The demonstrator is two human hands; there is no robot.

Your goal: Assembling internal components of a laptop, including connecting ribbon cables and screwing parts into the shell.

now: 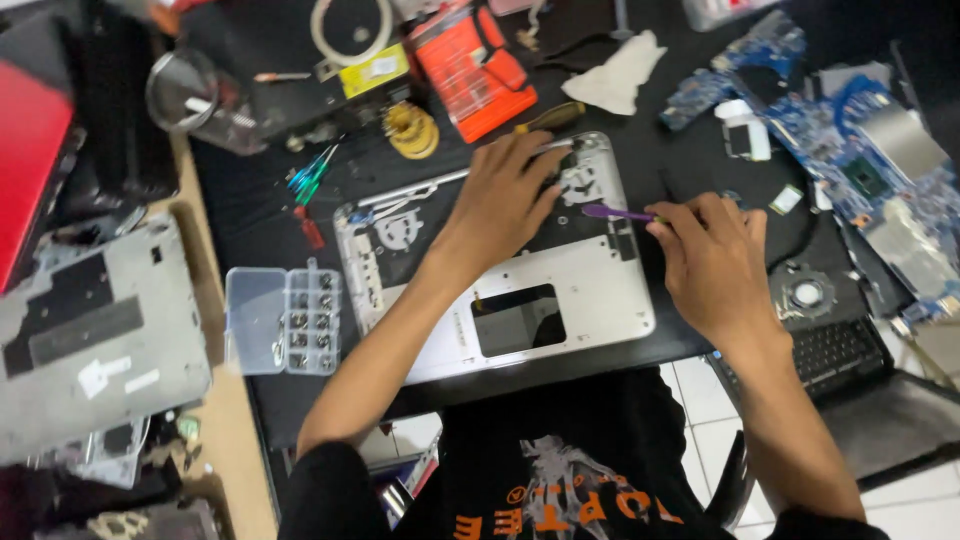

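Silver laptop palmrest shell [570, 300] at frame centre on black mat [260, 215]. Left hand [505, 195] spread flat, pressing shell's upper edge, gripping nothing. Right hand [715, 265] right of centre, pinching purple pry tool [615, 212], tip at shell's right edge. Clear screw box [285, 320] left of shell; blue circuit board [850, 150] upper right.

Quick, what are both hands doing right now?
Left hand: open, flat on the silver laptop shell.
Right hand: closed, holding a purple tool.
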